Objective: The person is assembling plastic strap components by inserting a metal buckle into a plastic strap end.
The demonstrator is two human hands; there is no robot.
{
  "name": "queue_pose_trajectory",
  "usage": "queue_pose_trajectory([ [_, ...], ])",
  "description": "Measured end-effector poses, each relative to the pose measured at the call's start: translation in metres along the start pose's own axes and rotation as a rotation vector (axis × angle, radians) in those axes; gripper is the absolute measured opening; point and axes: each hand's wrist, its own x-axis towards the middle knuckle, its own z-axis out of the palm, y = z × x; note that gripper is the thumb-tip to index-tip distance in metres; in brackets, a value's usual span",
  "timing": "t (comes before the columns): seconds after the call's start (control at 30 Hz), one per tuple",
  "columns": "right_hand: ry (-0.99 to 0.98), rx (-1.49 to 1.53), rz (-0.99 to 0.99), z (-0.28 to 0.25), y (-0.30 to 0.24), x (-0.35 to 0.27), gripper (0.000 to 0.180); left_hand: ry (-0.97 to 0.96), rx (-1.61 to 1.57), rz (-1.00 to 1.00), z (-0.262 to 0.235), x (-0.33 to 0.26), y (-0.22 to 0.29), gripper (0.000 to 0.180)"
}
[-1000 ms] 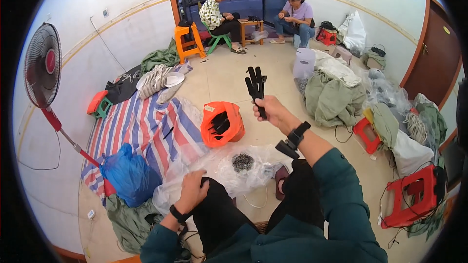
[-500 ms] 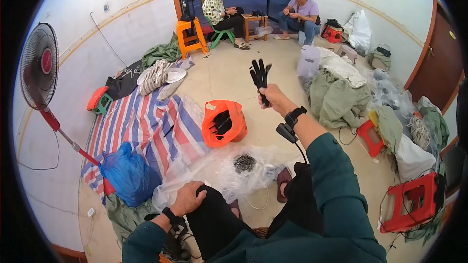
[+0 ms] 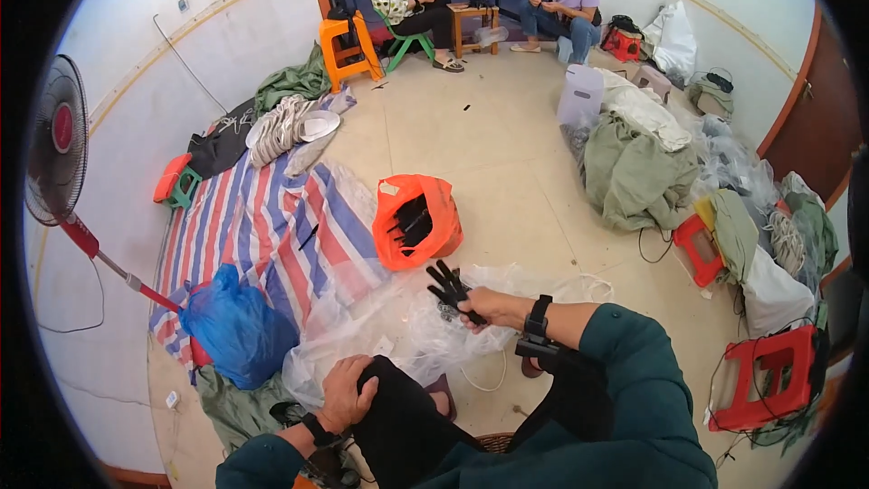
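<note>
A small fan of flat black strips (image 3: 445, 282) is gripped at one end by my right hand (image 3: 487, 306), whose fingers are closed round them. This hand hovers over a spread clear plastic bag (image 3: 353, 312) and partly hides the dark small pieces in it. Just beyond, an orange plastic bag (image 3: 447, 234) stands open with more black strips (image 3: 415, 228) inside. My left hand (image 3: 344, 394) rests on my left knee, fingers laid over the black trouser cloth, holding nothing.
A blue bag (image 3: 240, 330) sits on a striped sheet (image 3: 262, 217), beside a standing fan (image 3: 62, 131). Green cloth (image 3: 634, 172) and red stools (image 3: 765, 376) lie along the right. Two people sit by the doorway at a small wooden table (image 3: 475, 14). A black piece (image 3: 467, 108) lies on the floor.
My right hand has come down and nearer with the black strips, from beyond the orange bag to over the clear plastic. My left hand stays on the knee. The view has shifted slightly.
</note>
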Motion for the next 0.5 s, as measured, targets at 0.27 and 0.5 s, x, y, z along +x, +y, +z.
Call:
queue_pose_trajectory([
  [0.27,-0.004,0.109,0.067,-0.021,0.022,0.023,0.012,0.024,-0.051,0.032,-0.001,0.0,-0.003,0.035],
  [0.5,-0.032,-0.009,0.323,-0.012,0.078,0.022,0.017,-0.011,-0.094,0.027,0.003,0.005,-0.006,0.037],
])
